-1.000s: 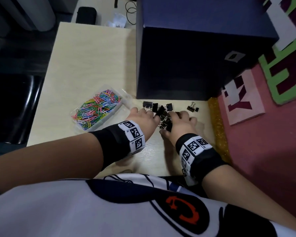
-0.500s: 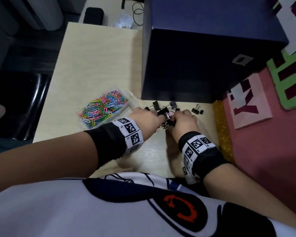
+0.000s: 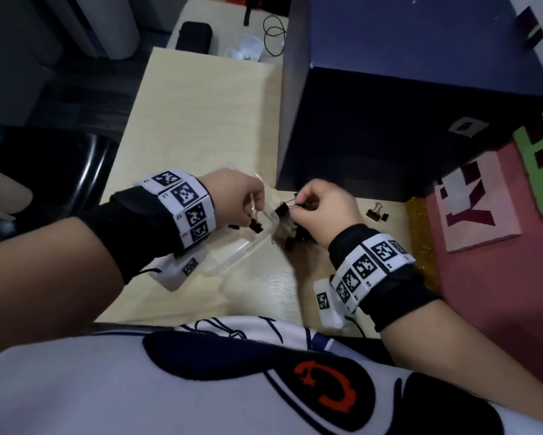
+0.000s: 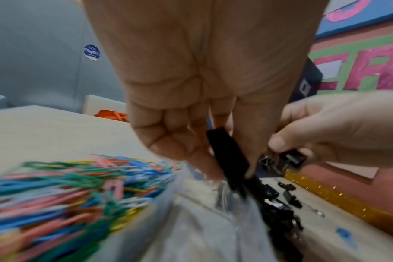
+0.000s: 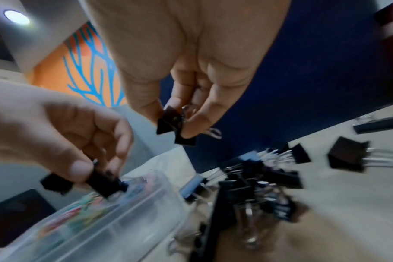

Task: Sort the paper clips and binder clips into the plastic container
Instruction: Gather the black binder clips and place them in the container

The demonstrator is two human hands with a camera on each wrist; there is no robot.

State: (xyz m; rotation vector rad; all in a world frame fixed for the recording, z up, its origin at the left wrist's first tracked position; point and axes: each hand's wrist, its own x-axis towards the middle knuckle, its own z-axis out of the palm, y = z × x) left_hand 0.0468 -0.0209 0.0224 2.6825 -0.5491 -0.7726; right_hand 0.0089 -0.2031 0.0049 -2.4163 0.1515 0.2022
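My left hand [image 3: 254,215] pinches black binder clips [image 4: 227,156] just above the empty near compartment of the clear plastic container [image 3: 242,249]. Coloured paper clips [image 4: 67,186] fill the compartment beside it; my left arm hides them in the head view. My right hand [image 3: 295,205] pinches another black binder clip [image 5: 173,122], lifted a little above the pile of binder clips [image 3: 298,238] on the pale wooden table [image 3: 201,114]. The pile lies just right of the container.
A big dark blue box [image 3: 405,89] stands on the table right behind the hands. One loose binder clip [image 3: 377,212] lies to the right, near a gold glitter strip [image 3: 421,240] and a pink board [image 3: 496,277]. A black chair [image 3: 44,177] is on the left.
My left hand has left the pile and moved left over the container with binder clips in its fingers. My right hand has lifted a clip off the pile.
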